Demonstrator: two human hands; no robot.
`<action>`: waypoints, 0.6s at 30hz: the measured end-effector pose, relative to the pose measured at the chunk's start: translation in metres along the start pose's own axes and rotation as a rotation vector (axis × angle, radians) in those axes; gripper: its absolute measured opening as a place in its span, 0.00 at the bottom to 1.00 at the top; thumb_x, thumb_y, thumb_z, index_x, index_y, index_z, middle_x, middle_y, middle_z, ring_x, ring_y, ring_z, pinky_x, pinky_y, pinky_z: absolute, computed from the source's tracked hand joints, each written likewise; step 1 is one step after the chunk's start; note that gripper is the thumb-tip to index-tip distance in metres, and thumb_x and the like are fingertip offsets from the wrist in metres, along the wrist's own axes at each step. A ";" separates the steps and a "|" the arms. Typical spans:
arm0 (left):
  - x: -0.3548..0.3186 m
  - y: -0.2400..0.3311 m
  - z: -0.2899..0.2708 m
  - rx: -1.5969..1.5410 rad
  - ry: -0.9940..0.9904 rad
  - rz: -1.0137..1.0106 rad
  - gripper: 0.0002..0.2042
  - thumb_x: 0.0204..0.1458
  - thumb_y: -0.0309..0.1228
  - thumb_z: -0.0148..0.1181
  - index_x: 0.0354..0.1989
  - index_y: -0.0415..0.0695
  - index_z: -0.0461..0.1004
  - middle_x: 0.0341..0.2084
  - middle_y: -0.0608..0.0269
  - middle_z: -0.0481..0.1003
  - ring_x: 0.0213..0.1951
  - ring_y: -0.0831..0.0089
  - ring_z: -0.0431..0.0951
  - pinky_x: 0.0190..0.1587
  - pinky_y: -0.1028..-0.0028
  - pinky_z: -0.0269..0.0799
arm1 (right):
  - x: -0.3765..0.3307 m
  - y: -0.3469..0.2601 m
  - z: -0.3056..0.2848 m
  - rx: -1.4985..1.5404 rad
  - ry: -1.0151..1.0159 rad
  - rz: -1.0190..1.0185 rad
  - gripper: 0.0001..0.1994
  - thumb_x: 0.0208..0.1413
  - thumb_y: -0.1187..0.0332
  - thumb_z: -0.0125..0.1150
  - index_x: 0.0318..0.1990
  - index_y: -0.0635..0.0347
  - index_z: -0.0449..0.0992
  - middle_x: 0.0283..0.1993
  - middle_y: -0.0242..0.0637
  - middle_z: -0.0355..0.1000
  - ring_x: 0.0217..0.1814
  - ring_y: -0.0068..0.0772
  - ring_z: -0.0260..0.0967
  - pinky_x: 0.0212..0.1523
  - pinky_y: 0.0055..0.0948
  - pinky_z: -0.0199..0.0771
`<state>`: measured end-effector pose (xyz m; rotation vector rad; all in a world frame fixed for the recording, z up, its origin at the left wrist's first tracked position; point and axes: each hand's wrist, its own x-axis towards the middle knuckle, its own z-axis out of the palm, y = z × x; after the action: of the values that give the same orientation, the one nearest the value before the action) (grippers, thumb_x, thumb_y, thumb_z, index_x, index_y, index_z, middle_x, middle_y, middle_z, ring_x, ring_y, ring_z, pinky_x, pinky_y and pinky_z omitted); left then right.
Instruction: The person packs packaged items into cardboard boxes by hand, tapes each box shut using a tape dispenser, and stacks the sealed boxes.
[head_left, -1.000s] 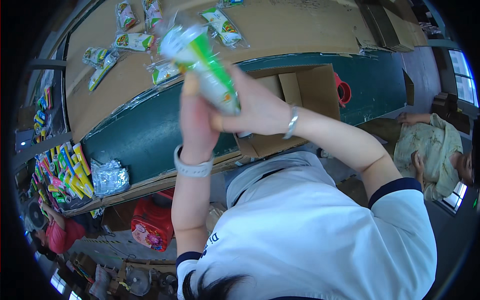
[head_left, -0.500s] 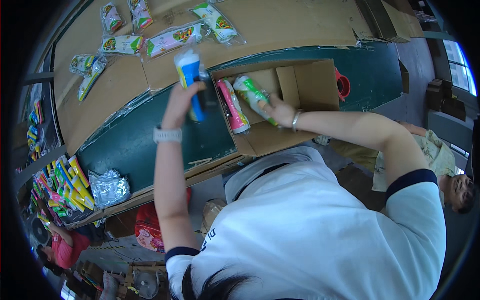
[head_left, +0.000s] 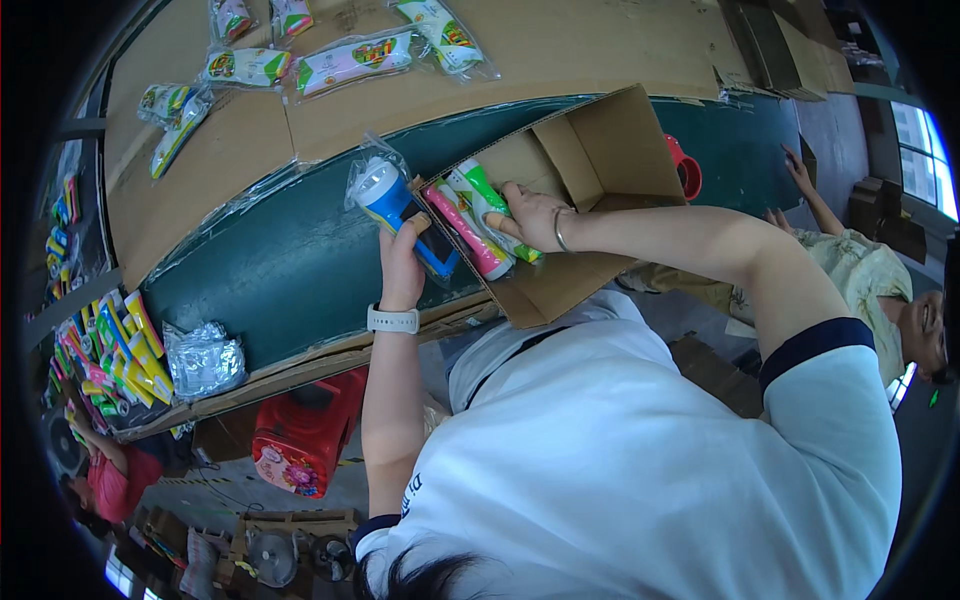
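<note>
Beside the open cardboard box (head_left: pixel 630 150), my left hand (head_left: pixel 402 268) is closed round a blue-and-white flashlight-shaped item (head_left: pixel 378 188) in a clear bag. Its wide white end points up and away from me. Inside the box my right hand (head_left: pixel 535 215) is closed on a green-and-white bagged item (head_left: pixel 478 185) of similar shape, its fingers partly hidden. A pink bagged item (head_left: pixel 465 230) lies along the box's left wall, right beside the green one. The box sits tilted at the table's near edge.
Several bagged items, among them a long pink-and-white one (head_left: pixel 355 62), lie on cardboard across the table. A pile of coloured tubes (head_left: pixel 130 350) and a stack of clear bags (head_left: pixel 205 358) are at left. A red ring-shaped object (head_left: pixel 684 168) stands right of the box. Another person (head_left: pixel 850 260) is at right.
My left hand has brought the blue-and-white item right and nearer, up to the box's left wall. The box has turned and tilted. My right hand has shifted the green item left against the pink one.
</note>
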<state>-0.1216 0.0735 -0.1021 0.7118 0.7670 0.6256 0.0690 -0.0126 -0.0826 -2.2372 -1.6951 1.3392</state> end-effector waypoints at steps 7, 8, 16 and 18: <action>-0.007 0.003 0.010 -0.039 0.034 0.014 0.17 0.52 0.30 0.46 0.50 0.41 0.61 0.43 0.61 0.68 0.44 0.70 0.70 0.48 0.70 0.65 | 0.003 -0.001 0.021 -0.075 0.098 0.035 0.28 0.57 0.49 0.41 0.52 0.69 0.53 0.47 0.57 0.64 0.47 0.51 0.67 0.48 0.39 0.65; -0.006 0.002 0.007 -0.030 0.092 0.003 0.16 0.50 0.28 0.47 0.49 0.39 0.62 0.40 0.62 0.69 0.41 0.72 0.71 0.45 0.72 0.67 | 0.003 -0.006 0.016 -0.165 0.129 -0.008 0.28 0.57 0.49 0.41 0.51 0.69 0.56 0.47 0.57 0.64 0.46 0.50 0.67 0.47 0.40 0.65; -0.035 0.152 0.084 0.549 -0.211 0.262 0.16 0.49 0.28 0.50 0.46 0.34 0.66 0.43 0.53 0.70 0.46 0.68 0.70 0.50 0.69 0.63 | -0.059 -0.096 -0.127 0.239 0.245 -0.666 0.23 0.48 0.56 0.60 0.46 0.62 0.67 0.40 0.39 0.71 0.44 0.34 0.69 0.46 0.33 0.67; -0.010 0.141 0.084 0.899 -0.125 0.772 0.16 0.50 0.28 0.48 0.47 0.34 0.66 0.47 0.45 0.65 0.52 0.58 0.64 0.58 0.64 0.54 | -0.052 -0.121 -0.145 0.725 0.064 -0.724 0.28 0.42 0.54 0.65 0.46 0.63 0.65 0.38 0.39 0.70 0.40 0.26 0.68 0.40 0.27 0.69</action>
<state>-0.0952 0.1233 0.0522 1.9080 0.6243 0.9119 0.0664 0.0600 0.0991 -1.1123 -1.4335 1.3396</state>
